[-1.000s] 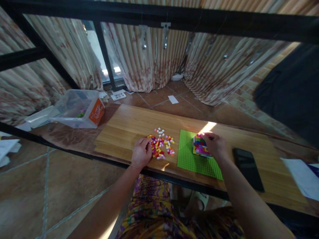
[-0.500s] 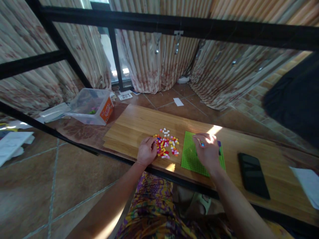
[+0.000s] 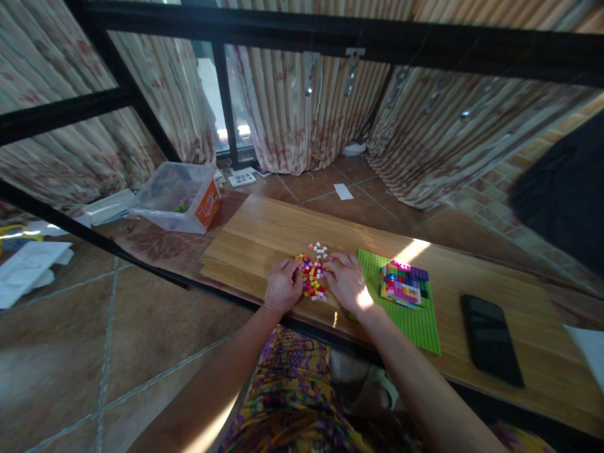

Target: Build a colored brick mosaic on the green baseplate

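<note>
Dim room overall, daylight coming in through the gap in the curtains (image 3: pixel 302 107) at the back. A bright sunbeam cuts across the surface (image 3: pixel 264 239), flaring on the green plate (image 3: pixel 415 318) and washing out the wrist of the right hand (image 3: pixel 346 280). The forearms below sit in heavy shadow. The phone (image 3: pixel 491 340) reads as a flat black slab. Wide-lens bending curves the black frame bars (image 3: pixel 330 38) and stretches the corners; the small bricks (image 3: pixel 314 274) look soft, fine detail lost.
</note>
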Demonstrator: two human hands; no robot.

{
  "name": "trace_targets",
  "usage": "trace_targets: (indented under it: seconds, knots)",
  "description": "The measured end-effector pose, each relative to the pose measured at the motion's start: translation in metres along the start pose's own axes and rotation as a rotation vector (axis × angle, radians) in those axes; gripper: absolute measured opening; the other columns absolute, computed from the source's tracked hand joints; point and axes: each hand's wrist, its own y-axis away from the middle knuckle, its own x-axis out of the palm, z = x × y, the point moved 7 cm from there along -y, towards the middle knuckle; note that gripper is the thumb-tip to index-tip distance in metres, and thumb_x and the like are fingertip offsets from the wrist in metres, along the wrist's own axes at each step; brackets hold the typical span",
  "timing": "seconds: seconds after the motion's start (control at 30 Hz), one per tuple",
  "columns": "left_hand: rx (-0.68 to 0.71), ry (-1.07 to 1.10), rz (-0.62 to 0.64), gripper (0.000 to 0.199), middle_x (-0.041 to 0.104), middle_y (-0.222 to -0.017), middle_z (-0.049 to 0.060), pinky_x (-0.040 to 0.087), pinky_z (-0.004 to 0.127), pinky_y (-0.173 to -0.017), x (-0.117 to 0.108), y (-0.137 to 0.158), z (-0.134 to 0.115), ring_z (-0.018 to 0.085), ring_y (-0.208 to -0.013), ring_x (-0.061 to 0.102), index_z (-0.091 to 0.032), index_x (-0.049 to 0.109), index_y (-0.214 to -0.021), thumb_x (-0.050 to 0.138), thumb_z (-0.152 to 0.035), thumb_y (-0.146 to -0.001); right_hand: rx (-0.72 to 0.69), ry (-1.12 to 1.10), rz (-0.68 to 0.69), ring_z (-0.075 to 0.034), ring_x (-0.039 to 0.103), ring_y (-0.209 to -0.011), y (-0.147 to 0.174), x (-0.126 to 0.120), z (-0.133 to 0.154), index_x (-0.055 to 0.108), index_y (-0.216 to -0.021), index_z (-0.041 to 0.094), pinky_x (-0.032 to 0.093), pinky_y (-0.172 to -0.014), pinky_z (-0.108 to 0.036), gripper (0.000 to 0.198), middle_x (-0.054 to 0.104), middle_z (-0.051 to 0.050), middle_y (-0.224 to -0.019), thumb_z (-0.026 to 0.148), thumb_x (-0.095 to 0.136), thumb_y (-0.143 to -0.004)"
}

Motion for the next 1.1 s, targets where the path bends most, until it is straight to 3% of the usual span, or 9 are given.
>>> trace_targets:
  seconds: [0.17,0.33,0.5,0.67,0.9,1.1]
  knots:
    - [0.005,0.000,0.000,0.021,0.065,-0.096,0.006,0.049,0.032,-0.087,0.000,0.000,0.000,0.019,-0.092,0.061,-0.020,0.064,-0.099,0.048,-0.017,-0.086,-0.001,-0.024,0.022,-0.028,0.049,-0.108,0.000,0.001,0.004,0.071,-0.085,0.024,0.043,-0.090,-0.046,0.012,0.063,-0.009,-0.112,0.025,0.059,-0.085]
    - [0.012,0.012,-0.007,0.020,0.065,-0.096,0.006,0.049,0.032,-0.086,-0.001,0.000,-0.002,0.019,-0.091,0.061,-0.019,0.064,-0.099,0.047,-0.018,-0.087,0.066,-0.139,-0.125,-0.024,0.059,-0.100,0.007,-0.028,-0.002,0.071,-0.087,0.022,0.045,-0.092,-0.043,0.017,0.068,-0.008,-0.105,0.029,0.055,-0.087]
    - [0.014,0.010,-0.010,0.021,0.066,-0.096,0.006,0.049,0.032,-0.087,-0.001,0.001,0.000,0.019,-0.093,0.061,-0.019,0.064,-0.099,0.048,-0.018,-0.086,0.310,-0.306,-0.240,-0.020,0.067,-0.078,0.025,-0.070,-0.033,0.070,-0.084,0.021,0.052,-0.075,-0.033,0.022,0.073,-0.005,-0.084,0.039,0.058,-0.083]
    - [0.011,0.008,-0.014,0.021,0.066,-0.098,0.006,0.049,0.033,-0.088,0.000,0.000,0.001,0.019,-0.093,0.061,-0.019,0.065,-0.099,0.047,-0.018,-0.086,0.543,-0.261,-0.267,-0.019,0.066,-0.066,0.046,-0.104,-0.079,0.073,-0.085,0.021,0.051,-0.064,-0.031,0.028,0.073,-0.002,-0.077,0.044,0.061,-0.078]
    - [0.028,0.001,-0.026,0.020,0.067,-0.095,0.006,0.050,0.034,-0.087,-0.002,-0.001,0.001,0.020,-0.092,0.062,-0.019,0.065,-0.098,0.048,-0.020,-0.087,0.426,-0.073,-0.304,-0.020,0.065,-0.076,0.049,-0.138,-0.103,0.072,-0.083,0.018,0.049,-0.070,-0.032,0.027,0.072,-0.007,-0.086,0.038,0.053,-0.082]
    - [0.037,-0.008,-0.027,0.021,0.066,-0.096,0.006,0.050,0.034,-0.087,-0.002,-0.002,0.000,0.020,-0.094,0.062,-0.020,0.064,-0.099,0.047,-0.021,-0.087,0.351,0.018,-0.269,-0.020,0.064,-0.075,0.048,-0.131,-0.105,0.072,-0.084,0.018,0.047,-0.068,-0.032,0.030,0.070,-0.008,-0.090,0.036,0.049,-0.087]
